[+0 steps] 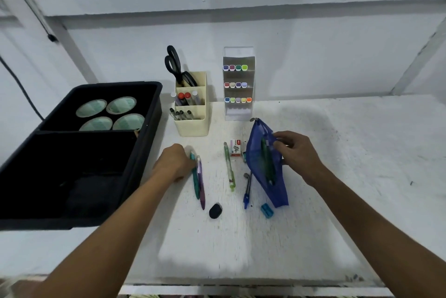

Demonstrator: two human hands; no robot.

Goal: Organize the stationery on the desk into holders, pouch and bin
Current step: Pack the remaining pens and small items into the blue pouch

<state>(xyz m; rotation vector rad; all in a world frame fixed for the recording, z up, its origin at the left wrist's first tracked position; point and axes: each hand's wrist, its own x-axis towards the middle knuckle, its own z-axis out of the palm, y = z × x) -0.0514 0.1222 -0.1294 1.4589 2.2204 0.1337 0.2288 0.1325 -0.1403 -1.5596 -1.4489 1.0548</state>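
Left hand (177, 162) grips two pens (199, 177) (beside bin (149, 114)) — right hand (295, 152) holds pouch (263, 165).

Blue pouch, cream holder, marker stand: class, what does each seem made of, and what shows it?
Pouch: probably thin mesh fabric; the green pen shows through.
Holder: likely matte opaque plastic, with rigid moulded compartments.
Marker stand: apparently clear glossy acrylic; the wall shows through.
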